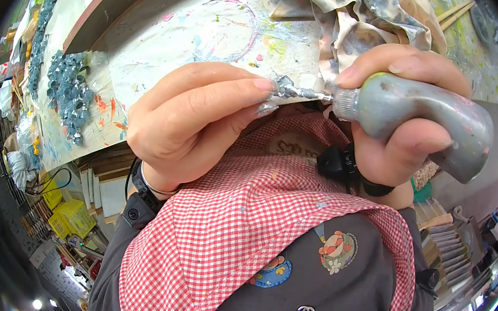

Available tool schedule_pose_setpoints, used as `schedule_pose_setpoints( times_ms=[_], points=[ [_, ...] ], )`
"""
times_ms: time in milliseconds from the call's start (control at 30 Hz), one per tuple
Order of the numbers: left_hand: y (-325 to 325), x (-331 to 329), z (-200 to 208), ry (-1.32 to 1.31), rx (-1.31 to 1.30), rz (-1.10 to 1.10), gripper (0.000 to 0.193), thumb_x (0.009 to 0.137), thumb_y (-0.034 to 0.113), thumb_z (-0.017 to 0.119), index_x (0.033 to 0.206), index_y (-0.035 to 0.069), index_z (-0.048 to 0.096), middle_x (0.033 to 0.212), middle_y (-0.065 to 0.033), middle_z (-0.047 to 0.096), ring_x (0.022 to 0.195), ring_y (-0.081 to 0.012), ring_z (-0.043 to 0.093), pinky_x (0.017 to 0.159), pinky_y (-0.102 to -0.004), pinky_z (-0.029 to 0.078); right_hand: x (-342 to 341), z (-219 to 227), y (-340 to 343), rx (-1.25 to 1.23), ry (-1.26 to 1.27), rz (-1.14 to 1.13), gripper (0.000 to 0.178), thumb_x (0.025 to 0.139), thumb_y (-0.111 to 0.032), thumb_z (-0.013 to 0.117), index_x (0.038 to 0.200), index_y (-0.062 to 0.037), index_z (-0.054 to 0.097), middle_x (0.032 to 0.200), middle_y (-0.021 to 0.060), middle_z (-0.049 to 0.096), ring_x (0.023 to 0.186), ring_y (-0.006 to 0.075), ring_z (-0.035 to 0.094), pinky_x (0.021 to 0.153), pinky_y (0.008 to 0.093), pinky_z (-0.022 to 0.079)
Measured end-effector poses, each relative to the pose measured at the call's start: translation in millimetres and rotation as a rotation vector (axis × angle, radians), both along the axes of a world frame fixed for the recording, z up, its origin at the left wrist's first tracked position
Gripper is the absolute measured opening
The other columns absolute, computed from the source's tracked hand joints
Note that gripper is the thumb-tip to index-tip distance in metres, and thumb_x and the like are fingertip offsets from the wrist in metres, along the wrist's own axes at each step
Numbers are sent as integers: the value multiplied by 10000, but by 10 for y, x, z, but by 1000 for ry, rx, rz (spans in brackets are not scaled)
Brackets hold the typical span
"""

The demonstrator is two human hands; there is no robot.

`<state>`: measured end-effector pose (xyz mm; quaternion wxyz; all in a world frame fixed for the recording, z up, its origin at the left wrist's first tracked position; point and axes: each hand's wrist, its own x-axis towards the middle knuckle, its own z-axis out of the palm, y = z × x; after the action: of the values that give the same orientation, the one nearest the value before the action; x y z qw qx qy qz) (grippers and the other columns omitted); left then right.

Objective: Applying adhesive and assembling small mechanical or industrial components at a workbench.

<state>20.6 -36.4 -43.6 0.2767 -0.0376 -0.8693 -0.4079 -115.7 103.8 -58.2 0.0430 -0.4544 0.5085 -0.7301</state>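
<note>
My right hand [398,153] is wrapped round a grey squeeze bottle [467,127], tilted on its side with its ribbed collar and thin metal nozzle pointing left. Between the thumb and fingertips of my left hand [196,110] is a small, shiny grey-blue piece [284,87] smeared with wet-looking paint. The nozzle tip meets or nearly meets this piece; whether they touch I cannot tell. Grey paint also marks my left thumb. The exact kind of the small piece is too covered to make out.
A paint-spotted white table [183,33] lies beyond my hands, with a heap of small grey-blue pieces [69,91] on its left. A curved board edge [97,15] stands near them. A stained cloth [352,14] is crumpled at the back. Yellow baskets [72,220] sit low left.
</note>
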Motion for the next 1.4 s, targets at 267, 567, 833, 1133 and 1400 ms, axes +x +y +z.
schedule_pose_setpoints(
  times_ms=[267,567,833,1133,1400],
  points=[
    [9,2,5,-14,15,19,255,673,-140,607,909,-47,596,813,-176,601,642,-185,610,570,-241,511,-83,-56,59,-39,31,115,546,875,-502,365,992,30,402,747,141,521,571,180,533,509,230,412],
    [130,-29,87,-132,334,227,165,683,-79,654,837,-26,634,692,-87,616,579,-111,577,507,-199,444,-21,-139,20,-146,-185,32,547,876,-527,320,1019,-4,391,714,178,538,442,154,447,400,223,382],
    [170,-83,117,-194,512,282,66,749,-64,603,813,-56,613,716,-122,614,504,-101,541,450,-185,428,-76,-119,-19,-124,32,92,557,879,-530,295,1025,-1,385,716,180,550,487,166,488,460,220,418],
    [156,-91,122,-212,432,274,57,751,-49,614,808,-55,615,726,-118,615,508,-96,541,451,-182,426,-2,34,12,116,7,40,566,862,-534,346,1010,10,398,717,181,562,599,184,553,567,229,438],
    [161,-80,117,-197,398,281,53,751,-49,613,804,-58,614,714,-116,612,507,-100,543,453,-182,424,-37,-16,58,88,33,22,560,868,-531,336,1014,6,399,720,173,563,575,168,530,541,215,424]
  ],
)
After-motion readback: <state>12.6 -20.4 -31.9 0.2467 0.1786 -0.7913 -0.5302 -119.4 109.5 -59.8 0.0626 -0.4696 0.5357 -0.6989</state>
